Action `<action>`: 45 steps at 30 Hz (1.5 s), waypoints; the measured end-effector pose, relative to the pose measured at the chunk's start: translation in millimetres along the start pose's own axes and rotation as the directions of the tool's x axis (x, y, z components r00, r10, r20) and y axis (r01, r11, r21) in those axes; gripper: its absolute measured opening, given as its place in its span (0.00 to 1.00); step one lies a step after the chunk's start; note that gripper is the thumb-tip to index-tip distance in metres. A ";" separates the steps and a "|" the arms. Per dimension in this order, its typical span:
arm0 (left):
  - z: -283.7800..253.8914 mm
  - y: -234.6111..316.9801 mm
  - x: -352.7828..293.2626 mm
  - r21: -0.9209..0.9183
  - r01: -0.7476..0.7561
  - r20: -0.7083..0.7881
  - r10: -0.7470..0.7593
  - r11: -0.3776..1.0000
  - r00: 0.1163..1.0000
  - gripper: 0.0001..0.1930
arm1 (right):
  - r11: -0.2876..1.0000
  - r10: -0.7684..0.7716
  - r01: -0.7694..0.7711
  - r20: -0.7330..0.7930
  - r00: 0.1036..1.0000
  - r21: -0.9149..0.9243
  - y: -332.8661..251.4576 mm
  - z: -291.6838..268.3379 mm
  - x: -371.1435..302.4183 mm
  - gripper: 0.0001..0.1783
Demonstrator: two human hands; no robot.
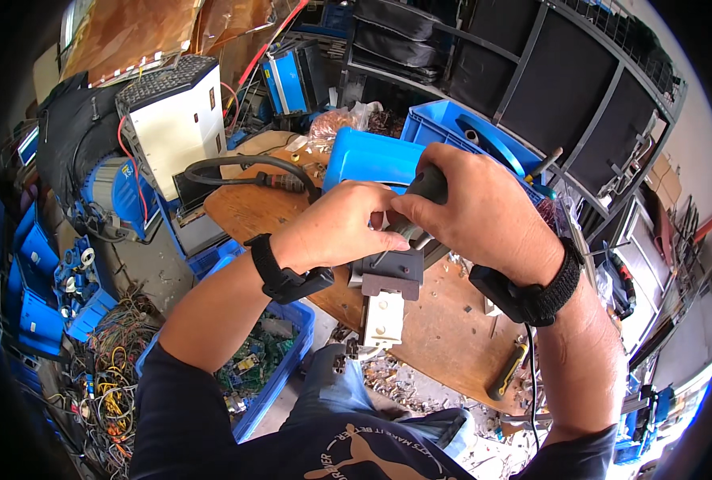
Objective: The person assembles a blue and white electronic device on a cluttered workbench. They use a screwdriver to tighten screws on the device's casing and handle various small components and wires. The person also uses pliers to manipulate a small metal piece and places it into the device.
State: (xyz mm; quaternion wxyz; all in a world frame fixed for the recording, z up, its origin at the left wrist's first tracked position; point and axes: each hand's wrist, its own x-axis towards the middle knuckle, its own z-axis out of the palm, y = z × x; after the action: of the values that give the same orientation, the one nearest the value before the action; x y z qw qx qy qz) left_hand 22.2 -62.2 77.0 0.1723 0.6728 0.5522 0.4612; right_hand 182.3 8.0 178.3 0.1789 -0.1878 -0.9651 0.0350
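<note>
Slantwise, dark tool, axis pointing down-left, right grip clasping, left grip pinching

Exposure bright overall, centre well lit. Strongest light at the lower right rim — blown to white, blue fringe on it. Glare on the right forearm, outer side; pale cabinet at upper left also reads very bright. Wooden tabletop mid-frame gets fairly even light. Left hand and right hand look sharp, shaded where they meet. Black panels at upper right and dark shirt lose detail. Cable heap at lower left dimmer, fine strands blend together. Fisheye: straight edges bow toward the rim, all 4 corners go black — far left dim and soft, hard to read.
</note>
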 end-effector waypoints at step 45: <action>-6.3 -2.2 -3.6 -0.047 -0.073 -0.065 0.070 0.996 0.995 0.13 | 0.974 -0.012 -0.006 -0.075 0.997 -0.228 -20.3 9.7 18.6 0.29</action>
State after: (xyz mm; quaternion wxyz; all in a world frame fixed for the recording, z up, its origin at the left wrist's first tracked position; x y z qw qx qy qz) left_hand 15.9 -66.5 77.1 0.1547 0.6729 0.5213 0.5014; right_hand 155.6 -3.9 178.2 0.1926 -0.2068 -0.9556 -0.0834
